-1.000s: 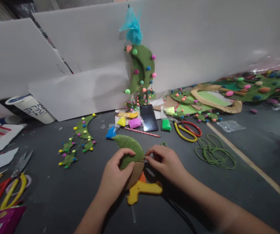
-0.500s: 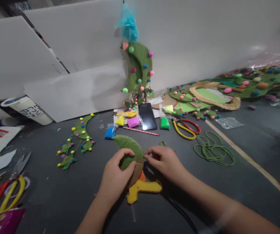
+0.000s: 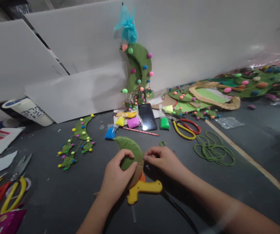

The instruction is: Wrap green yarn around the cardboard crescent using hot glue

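My left hand [image 3: 120,170] grips a cardboard crescent [image 3: 132,148], thumb on its face and fingers curled over the inner curve. Green yarn covers its upper part, while bare brown cardboard shows lower down. At the crescent's right edge, where wrapping meets cardboard, the fingertips of my right hand [image 3: 163,161] are pinched together; whatever is between them is too small to make out. Just below the crescent lies a yellow glue gun [image 3: 146,188] with an orange part near its front, a clear glue stick and a black cord.
Beyond my hands are a phone [image 3: 147,116], clay packets [image 3: 133,122], a pencil [image 3: 142,131] and scissors [image 3: 186,127]. Loose green cord [image 3: 214,149] lies at right. A finished crescent with stars [image 3: 83,128] lies left; a larger crescent [image 3: 146,66] stands against the white board. Pliers [image 3: 15,182] sit far left.
The crescent has turned or shifted very slightly in my left hand. My right fingertips stay at its edge, almost unmoved.
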Motion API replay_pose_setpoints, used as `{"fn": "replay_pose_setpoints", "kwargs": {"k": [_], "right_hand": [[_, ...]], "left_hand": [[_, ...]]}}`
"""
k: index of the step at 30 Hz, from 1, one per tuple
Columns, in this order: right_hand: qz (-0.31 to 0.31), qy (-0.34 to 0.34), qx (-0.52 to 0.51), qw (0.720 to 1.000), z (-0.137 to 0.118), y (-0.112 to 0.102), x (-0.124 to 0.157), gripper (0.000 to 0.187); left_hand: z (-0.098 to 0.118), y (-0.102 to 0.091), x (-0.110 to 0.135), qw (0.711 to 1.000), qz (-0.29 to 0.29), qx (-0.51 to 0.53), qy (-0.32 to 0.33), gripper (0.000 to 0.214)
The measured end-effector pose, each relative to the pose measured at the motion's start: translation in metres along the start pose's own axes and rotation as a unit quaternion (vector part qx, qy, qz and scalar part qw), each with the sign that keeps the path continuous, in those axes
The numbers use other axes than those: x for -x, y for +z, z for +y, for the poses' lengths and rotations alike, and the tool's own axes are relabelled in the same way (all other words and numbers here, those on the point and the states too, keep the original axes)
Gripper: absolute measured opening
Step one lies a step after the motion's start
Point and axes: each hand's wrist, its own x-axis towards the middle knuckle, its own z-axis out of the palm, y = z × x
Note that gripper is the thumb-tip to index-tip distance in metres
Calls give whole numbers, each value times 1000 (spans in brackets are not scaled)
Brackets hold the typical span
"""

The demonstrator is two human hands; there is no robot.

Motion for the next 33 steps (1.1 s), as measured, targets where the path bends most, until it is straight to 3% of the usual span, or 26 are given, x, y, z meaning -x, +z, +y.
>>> {"fn": "replay_pose_setpoints", "kwargs": {"k": [5,9,23,33], "right_hand": [[-56,27,-146,987,-7,-8,2,21],[-62,15,-196,978,-14,-13,7,24],[-81,14,-162,983,-9,-5,9,21],[-78,13,-134,988,-11,0,10,18]], "left_hand": [[0,-5,-1,997,-22,71,5,10],[0,-6,4,990,-32,137,3,15],[1,-7,6,998,-27,55,21,15],[4,-3,6,999,10,-15,39,15]]}}
